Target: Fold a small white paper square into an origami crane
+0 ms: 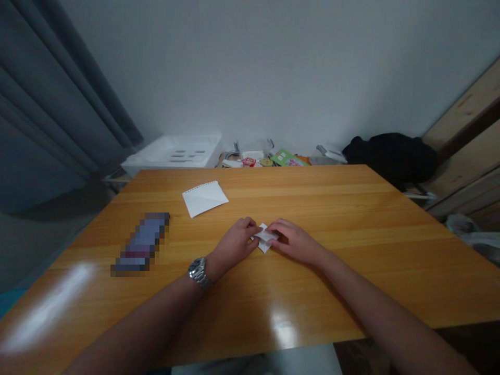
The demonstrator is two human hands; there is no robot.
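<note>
Paper folded into a small white diamond (265,237), bare left hand (239,238) pinching its left edge, bare right hand (294,240) its right, both curled nearly closed, glossy wooden table (312,203) beneath.

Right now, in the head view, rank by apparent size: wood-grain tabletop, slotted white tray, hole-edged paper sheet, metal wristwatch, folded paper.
1. wood-grain tabletop
2. slotted white tray
3. hole-edged paper sheet
4. metal wristwatch and folded paper: too alike to rank; the latter is partly hidden.
</note>
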